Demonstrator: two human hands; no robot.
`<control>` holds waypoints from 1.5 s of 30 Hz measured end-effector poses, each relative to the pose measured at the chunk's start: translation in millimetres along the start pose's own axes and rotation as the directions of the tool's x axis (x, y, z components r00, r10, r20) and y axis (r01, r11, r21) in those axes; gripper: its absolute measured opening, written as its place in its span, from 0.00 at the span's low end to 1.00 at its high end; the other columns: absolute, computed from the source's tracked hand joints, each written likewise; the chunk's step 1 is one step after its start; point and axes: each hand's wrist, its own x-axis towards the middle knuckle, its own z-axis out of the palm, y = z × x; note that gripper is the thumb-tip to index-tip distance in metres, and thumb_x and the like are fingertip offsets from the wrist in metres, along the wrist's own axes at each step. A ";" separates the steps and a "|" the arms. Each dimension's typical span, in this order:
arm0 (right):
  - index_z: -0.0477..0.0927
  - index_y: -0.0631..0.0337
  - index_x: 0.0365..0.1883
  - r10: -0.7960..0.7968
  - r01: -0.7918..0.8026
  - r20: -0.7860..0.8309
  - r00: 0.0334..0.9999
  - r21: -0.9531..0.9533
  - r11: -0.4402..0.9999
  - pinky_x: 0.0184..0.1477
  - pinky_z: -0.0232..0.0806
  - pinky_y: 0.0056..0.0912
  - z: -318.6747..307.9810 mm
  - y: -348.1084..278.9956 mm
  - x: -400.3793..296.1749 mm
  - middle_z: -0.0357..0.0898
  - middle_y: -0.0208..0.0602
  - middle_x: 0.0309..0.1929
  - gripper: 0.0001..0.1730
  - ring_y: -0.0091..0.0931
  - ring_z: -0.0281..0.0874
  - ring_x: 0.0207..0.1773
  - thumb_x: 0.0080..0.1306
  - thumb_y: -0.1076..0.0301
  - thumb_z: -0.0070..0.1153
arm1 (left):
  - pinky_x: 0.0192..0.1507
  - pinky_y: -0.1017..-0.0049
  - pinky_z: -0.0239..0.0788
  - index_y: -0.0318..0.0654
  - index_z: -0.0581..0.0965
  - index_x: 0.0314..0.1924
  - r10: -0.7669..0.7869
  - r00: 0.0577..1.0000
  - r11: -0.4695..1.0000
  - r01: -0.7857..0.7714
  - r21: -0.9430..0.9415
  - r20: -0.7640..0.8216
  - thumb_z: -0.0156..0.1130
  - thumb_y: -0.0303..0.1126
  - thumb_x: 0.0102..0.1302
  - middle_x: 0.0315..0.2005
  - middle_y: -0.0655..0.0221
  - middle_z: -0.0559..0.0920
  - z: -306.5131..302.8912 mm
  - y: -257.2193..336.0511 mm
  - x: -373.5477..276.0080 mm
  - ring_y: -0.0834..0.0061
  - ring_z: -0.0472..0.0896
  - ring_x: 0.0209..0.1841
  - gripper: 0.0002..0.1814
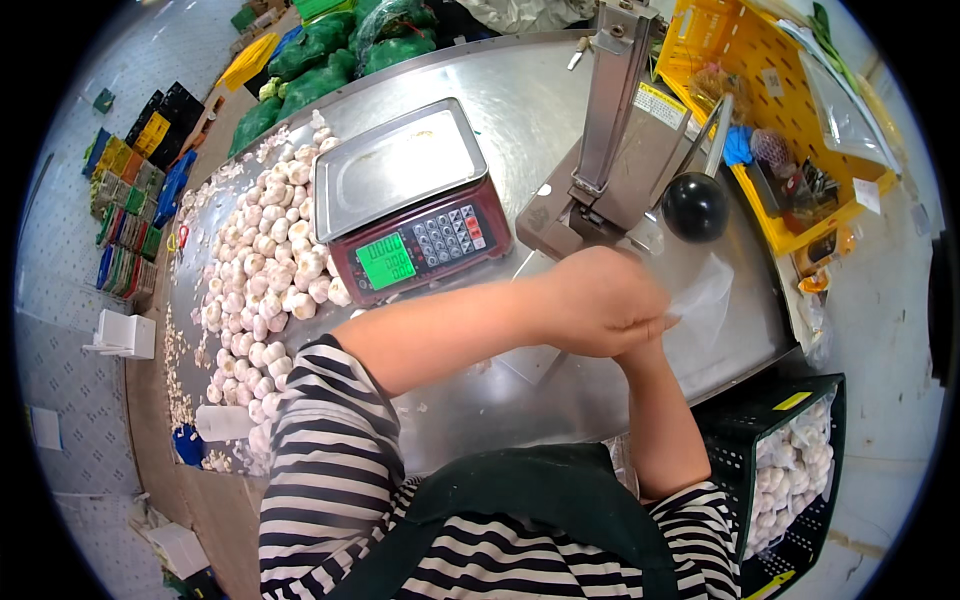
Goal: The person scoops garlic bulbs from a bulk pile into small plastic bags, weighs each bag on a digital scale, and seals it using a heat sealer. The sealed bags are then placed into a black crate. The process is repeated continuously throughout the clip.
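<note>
Both my hands are together over the steel table, before a metal bench press (622, 142) with an upright column. My left hand (600, 300), blurred, is curled over my right wrist. A translucent plastic bag (705, 300) extends from its fingertips. Most of my right hand (637, 354) is hidden beneath the left, so its grip cannot be seen. The press has a lever ending in a black ball knob (694, 207), just beyond the bag. Left of the press stands a red digital scale (420, 247), its steel pan holding only small specks and its display lit green.
Loose garlic bulbs (277, 247) are heaped left of the scale. A yellow crate (795, 217) with mixed items borders the table's right side. Bagged garlic (787, 480) fills a dark green crate (821, 540) at my right. Green mesh sacks (322, 75) lie behind the table.
</note>
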 end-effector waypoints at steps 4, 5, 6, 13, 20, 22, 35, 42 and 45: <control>0.75 0.58 0.40 -0.211 0.159 -0.211 0.954 -0.242 0.957 0.43 0.67 0.29 55.9 69.2 14.1 0.77 0.36 0.37 0.15 0.30 0.76 0.42 0.52 0.70 0.58 | 0.26 0.65 0.66 0.37 0.69 0.20 -0.006 0.971 0.992 -0.024 0.123 0.240 0.55 0.33 0.54 0.18 0.62 0.72 -9.9 -12.7 9.9 0.59 0.74 0.25 0.10; 0.74 0.58 0.40 -0.162 0.130 -0.161 0.974 -0.190 0.973 0.43 0.67 0.30 50.7 65.4 17.8 0.77 0.37 0.38 0.16 0.31 0.76 0.42 0.51 0.70 0.58 | 0.25 0.67 0.65 0.37 0.69 0.22 -0.035 0.981 0.988 0.006 0.154 0.189 0.55 0.33 0.55 0.18 0.64 0.73 -21.8 -19.7 10.1 0.62 0.74 0.24 0.09; 0.74 0.58 0.41 -0.111 0.094 -0.110 0.988 -0.149 0.984 0.43 0.66 0.30 40.1 43.2 29.2 0.77 0.38 0.38 0.17 0.31 0.76 0.43 0.51 0.70 0.58 | 0.25 0.68 0.65 0.37 0.70 0.23 -0.058 0.990 0.984 0.034 0.177 0.132 0.54 0.33 0.56 0.19 0.66 0.74 -35.2 -30.5 8.9 0.65 0.74 0.24 0.09; 0.70 0.66 0.45 0.112 -0.088 -0.036 0.993 0.402 0.911 0.48 0.63 0.32 29.9 -37.5 56.9 0.74 0.39 0.42 0.29 0.29 0.72 0.47 0.44 0.69 0.66 | 0.30 0.78 0.61 0.34 0.70 0.23 -0.743 0.563 0.547 0.197 -0.814 -0.363 0.46 0.33 0.65 0.17 0.72 0.69 -36.8 -32.7 -18.0 0.81 0.66 0.20 0.14; 0.61 0.62 0.57 0.140 -0.047 -0.352 0.925 0.259 0.965 0.42 0.66 0.29 -34.2 -60.2 9.3 0.68 0.42 0.47 0.40 0.29 0.73 0.43 0.47 0.68 0.67 | 0.34 0.73 0.62 0.38 0.64 0.19 -0.659 0.486 0.646 -0.025 -0.763 -0.574 0.44 0.35 0.67 0.12 0.75 0.61 -14.0 -27.0 -25.8 0.80 0.62 0.18 0.18; 0.62 0.63 0.54 0.238 -0.061 -0.213 0.947 0.612 0.788 0.38 0.65 0.23 -64.4 -116.7 62.3 0.71 0.41 0.42 0.32 0.26 0.73 0.39 0.53 0.66 0.61 | 0.29 0.80 0.59 0.36 0.67 0.20 -0.624 0.507 0.638 -0.110 -0.762 -0.595 0.46 0.36 0.68 0.14 0.75 0.63 -14.9 -28.6 -32.2 0.83 0.61 0.18 0.19; 0.72 0.54 0.20 -0.295 0.355 0.329 0.897 -0.139 0.924 0.16 0.58 0.31 29.3 -36.3 -94.2 0.67 0.31 0.15 0.06 0.29 0.67 0.15 0.46 0.71 0.58 | 0.33 0.75 0.62 0.37 0.68 0.21 -0.703 0.494 0.591 0.005 -0.806 -0.512 0.43 0.36 0.68 0.14 0.75 0.63 -15.8 -22.2 -30.2 0.80 0.63 0.20 0.18; 0.71 0.62 0.42 -0.243 0.241 -0.025 0.970 0.264 0.934 0.25 0.62 0.22 -31.6 -96.9 -1.5 0.68 0.30 0.21 0.21 0.21 0.67 0.22 0.49 0.74 0.61 | 0.28 0.81 0.63 0.35 0.78 0.26 -0.330 0.837 0.916 0.395 0.064 -0.436 0.54 0.37 0.63 0.19 0.67 0.74 -56.9 -18.2 -18.6 0.79 0.72 0.24 0.14; 0.57 0.65 0.60 0.139 0.042 -0.281 0.950 0.552 0.832 0.32 0.62 0.18 -45.3 -114.0 31.3 0.68 0.26 0.27 0.34 0.15 0.65 0.29 0.56 0.76 0.57 | 0.21 0.83 0.63 0.34 0.79 0.27 -0.703 0.704 0.710 0.683 -0.175 -0.101 0.54 0.37 0.62 0.18 0.69 0.77 -69.9 8.0 4.2 0.81 0.73 0.19 0.14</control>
